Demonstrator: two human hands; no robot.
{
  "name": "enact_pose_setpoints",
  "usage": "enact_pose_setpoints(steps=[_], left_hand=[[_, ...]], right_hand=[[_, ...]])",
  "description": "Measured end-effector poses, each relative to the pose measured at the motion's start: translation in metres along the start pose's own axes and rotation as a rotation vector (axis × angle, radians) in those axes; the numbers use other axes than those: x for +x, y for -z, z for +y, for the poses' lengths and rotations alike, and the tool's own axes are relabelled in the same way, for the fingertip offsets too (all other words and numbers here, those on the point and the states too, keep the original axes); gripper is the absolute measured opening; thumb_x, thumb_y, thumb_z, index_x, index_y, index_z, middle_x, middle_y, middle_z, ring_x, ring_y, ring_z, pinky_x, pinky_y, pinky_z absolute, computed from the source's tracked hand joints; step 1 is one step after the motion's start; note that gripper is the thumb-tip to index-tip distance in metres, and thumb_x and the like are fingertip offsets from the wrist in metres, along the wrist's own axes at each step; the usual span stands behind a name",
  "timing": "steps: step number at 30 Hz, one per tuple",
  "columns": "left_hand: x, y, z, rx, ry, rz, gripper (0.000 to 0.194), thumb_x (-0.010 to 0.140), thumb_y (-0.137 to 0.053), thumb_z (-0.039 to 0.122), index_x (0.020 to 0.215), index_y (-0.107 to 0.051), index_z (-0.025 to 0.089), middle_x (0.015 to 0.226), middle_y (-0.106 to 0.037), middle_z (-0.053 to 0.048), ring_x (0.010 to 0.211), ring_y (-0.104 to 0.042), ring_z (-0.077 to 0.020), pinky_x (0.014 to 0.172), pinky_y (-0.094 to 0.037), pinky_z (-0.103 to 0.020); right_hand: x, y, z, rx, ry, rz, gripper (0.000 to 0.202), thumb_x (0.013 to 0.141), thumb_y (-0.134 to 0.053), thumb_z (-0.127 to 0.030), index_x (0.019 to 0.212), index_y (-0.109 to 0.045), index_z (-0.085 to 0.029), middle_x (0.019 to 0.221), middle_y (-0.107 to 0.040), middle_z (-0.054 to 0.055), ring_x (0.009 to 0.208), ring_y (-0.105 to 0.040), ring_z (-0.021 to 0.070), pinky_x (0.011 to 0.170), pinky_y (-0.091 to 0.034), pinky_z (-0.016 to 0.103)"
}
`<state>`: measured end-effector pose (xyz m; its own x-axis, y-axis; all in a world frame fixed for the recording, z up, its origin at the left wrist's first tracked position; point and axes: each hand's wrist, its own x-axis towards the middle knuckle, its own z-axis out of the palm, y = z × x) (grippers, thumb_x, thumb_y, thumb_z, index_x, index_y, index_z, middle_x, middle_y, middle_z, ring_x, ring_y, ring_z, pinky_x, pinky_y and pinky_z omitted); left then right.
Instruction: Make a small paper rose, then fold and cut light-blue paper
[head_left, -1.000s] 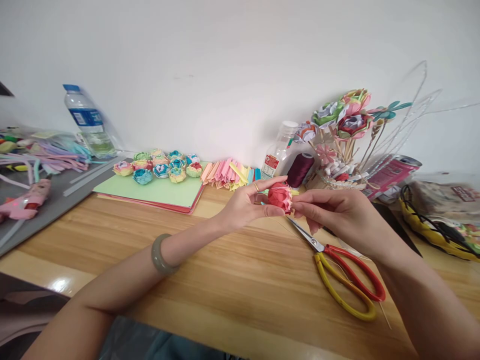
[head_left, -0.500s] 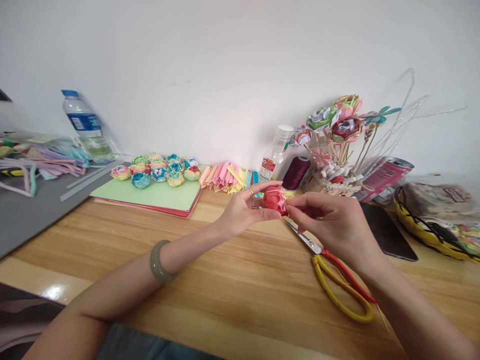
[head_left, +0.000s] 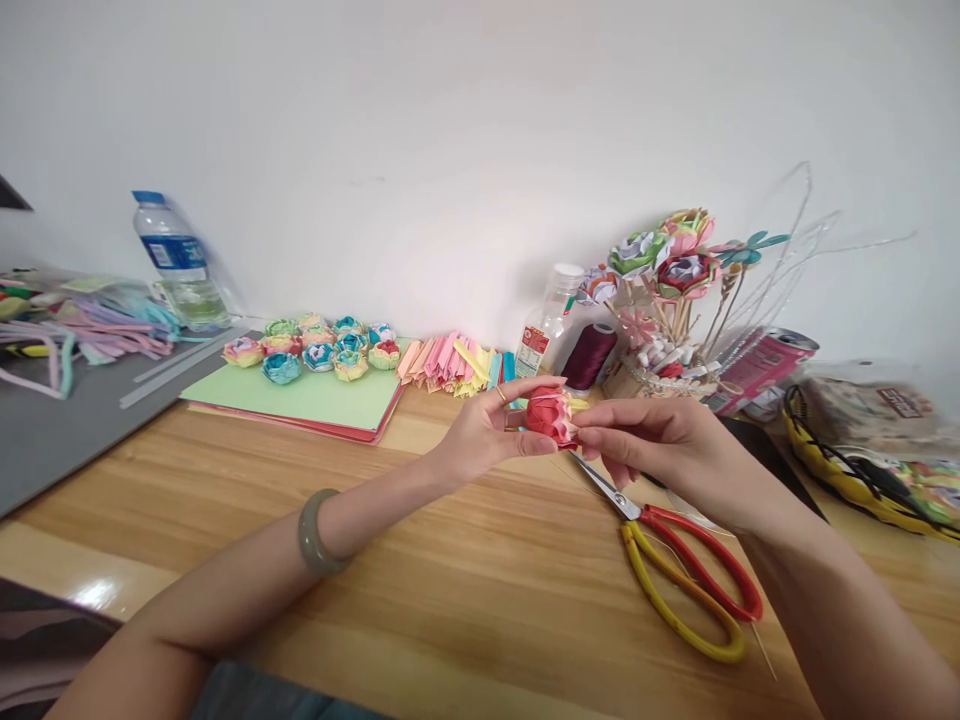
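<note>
My left hand (head_left: 480,432) holds a red-and-pink paper flower (head_left: 546,416) between its thumb and fingers, above the table. Thumb and index finger of my right hand (head_left: 664,440) pinch the flower's right edge, where pale pink and yellow petal tips show. What exactly lies between those fingertips is too small to make out. Just below the right hand, scissors (head_left: 628,510) with one red and one yellow handle rest on the wood, blades a little apart. A thin stick or wire lies across the handles.
Several finished paper flowers (head_left: 319,357) sit on green paper sheets (head_left: 300,400) at the left. Folded paper strips (head_left: 450,362), a clear bottle (head_left: 551,310), a purple thread spool (head_left: 589,357) and a flower basket (head_left: 622,380) stand along the wall. A water bottle (head_left: 176,255) is far left.
The flower has tipped slightly, so more of its pale petal rim shows. My right-hand fingers have shifted slightly along its edge. The whole view has moved a little.
</note>
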<state>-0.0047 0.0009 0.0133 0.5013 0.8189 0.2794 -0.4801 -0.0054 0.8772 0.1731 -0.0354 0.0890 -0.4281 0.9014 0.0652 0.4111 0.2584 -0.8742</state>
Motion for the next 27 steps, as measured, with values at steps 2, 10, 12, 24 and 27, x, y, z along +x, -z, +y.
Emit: enact_pose_setpoints(steps=[2,10,12,24,27], left_hand=[[0.000,-0.001,0.000,-0.026,0.015,0.010,0.052,0.056,-0.081,0.019,0.104,-0.065,0.029,0.091,-0.064,0.002,0.079,-0.059,-0.0106,0.076,-0.048,-0.026],[0.000,-0.005,-0.002,-0.083,-0.014,0.060,0.049,0.056,-0.081,0.017,0.101,-0.065,0.027,0.090,-0.064,0.001,0.079,-0.059,-0.0117,0.079,-0.048,-0.031],[0.000,-0.006,-0.003,-0.074,-0.017,0.054,0.048,0.056,-0.081,0.017,0.101,-0.065,0.027,0.091,-0.063,0.001,0.078,-0.059,-0.0107,0.078,-0.048,-0.030],[0.001,-0.007,-0.008,-0.077,-0.069,0.104,0.047,0.055,-0.081,0.015,0.097,-0.066,0.028,0.098,-0.061,0.002,0.082,-0.058,-0.0108,0.079,-0.048,-0.030],[0.000,-0.008,-0.009,-0.068,-0.094,0.118,0.048,0.055,-0.081,0.015,0.098,-0.066,0.029,0.102,-0.060,0.001,0.086,-0.058,-0.0119,0.079,-0.048,-0.029]], right_hand=[[-0.002,-0.003,-0.001,-0.087,0.025,0.045,0.022,0.077,-0.059,-0.036,0.078,-0.069,-0.016,0.062,-0.061,0.001,0.047,-0.048,0.0083,0.043,-0.038,0.021],[-0.008,-0.024,0.004,-0.667,0.451,0.422,0.012,0.077,-0.054,-0.013,0.078,-0.065,-0.015,0.059,-0.060,-0.001,0.049,-0.050,0.0074,0.047,-0.040,0.020],[-0.008,-0.024,0.004,-0.654,0.461,0.396,0.011,0.078,-0.053,-0.012,0.076,-0.064,-0.016,0.057,-0.058,-0.002,0.048,-0.049,0.0066,0.046,-0.040,0.019],[-0.002,-0.030,0.022,-1.225,0.743,0.657,0.004,0.077,-0.061,-0.013,0.075,-0.064,-0.014,0.053,-0.055,-0.003,0.046,-0.048,0.0071,0.044,-0.035,0.022],[-0.003,-0.032,0.022,-1.265,0.759,0.679,0.003,0.077,-0.063,-0.015,0.077,-0.065,-0.013,0.055,-0.057,-0.002,0.047,-0.049,0.0082,0.045,-0.035,0.023]])
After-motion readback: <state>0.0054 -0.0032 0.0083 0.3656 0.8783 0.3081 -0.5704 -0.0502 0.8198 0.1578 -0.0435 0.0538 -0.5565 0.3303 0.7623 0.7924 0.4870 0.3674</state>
